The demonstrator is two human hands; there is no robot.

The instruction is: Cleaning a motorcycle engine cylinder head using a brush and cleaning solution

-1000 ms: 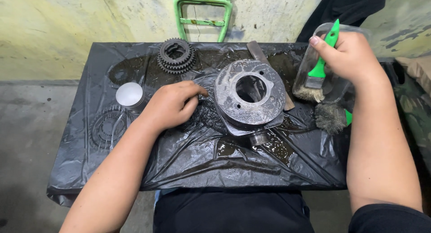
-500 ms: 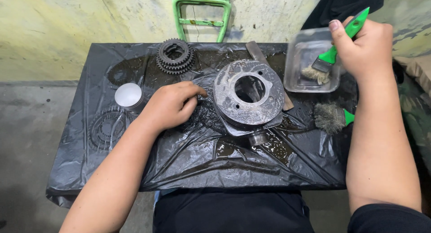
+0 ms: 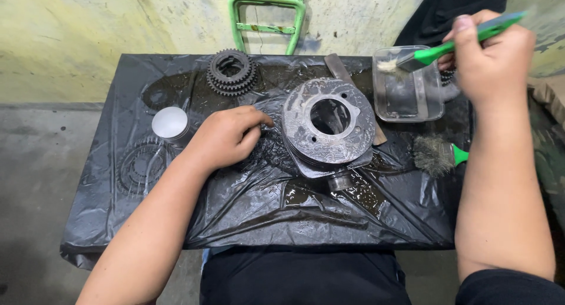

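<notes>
A desk (image 3: 118,222) wrapped in wet, crinkled black plastic is carrying a round, greasy metal cylinder (image 3: 328,128) at its middle. The left hand (image 3: 226,137) is resting curled just left of it. The right hand (image 3: 491,58), its grip pinching a green brush (image 3: 438,51), is hovering over a clear square tub (image 3: 409,90) far right.

Glossy, crinkled black plastic sheeting (image 3: 247,217) covered the table, wet with oil. The cylinder (image 3: 328,128) was dull grey cast metal, rough and grimy. The far gear cluster (image 3: 231,72) was dark steel. The right tray (image 3: 409,87) was clear plastic; the brush handle (image 3: 465,37) was smooth green plastic.
</notes>
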